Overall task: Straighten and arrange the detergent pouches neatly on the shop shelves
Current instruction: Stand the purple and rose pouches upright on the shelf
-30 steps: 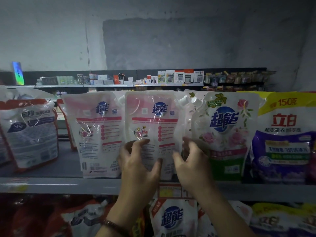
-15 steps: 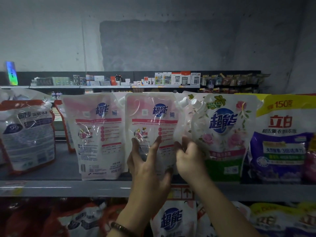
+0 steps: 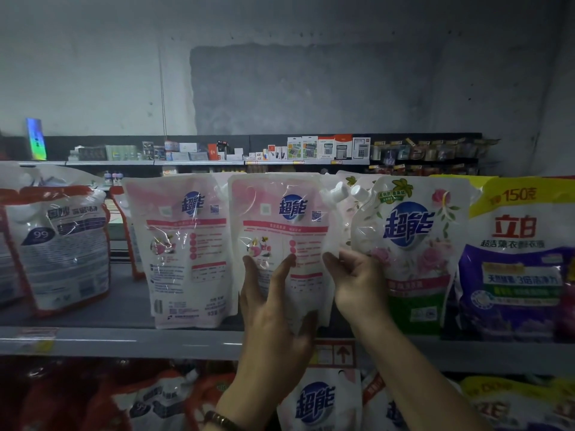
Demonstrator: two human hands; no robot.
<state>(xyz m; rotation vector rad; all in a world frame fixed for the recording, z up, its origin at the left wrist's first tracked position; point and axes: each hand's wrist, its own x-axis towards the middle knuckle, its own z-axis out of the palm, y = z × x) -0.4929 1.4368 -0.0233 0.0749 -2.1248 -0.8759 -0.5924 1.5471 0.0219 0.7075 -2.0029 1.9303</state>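
The left hand (image 3: 273,318) presses spread fingers (image 3: 250,270) on the middle pink pouch (image 3: 287,219); the right hand (image 3: 357,284) pinches its right edge. A rose-printed pouch (image 3: 413,241) crowds that side.

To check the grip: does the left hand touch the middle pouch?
Touching. Head view: the left hand lays straight fingers on the front of the middle pouch.

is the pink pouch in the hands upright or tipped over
Upright: the pink pouch stands with its logo near the top; left hand rests on its front, right hand pinches its right edge.
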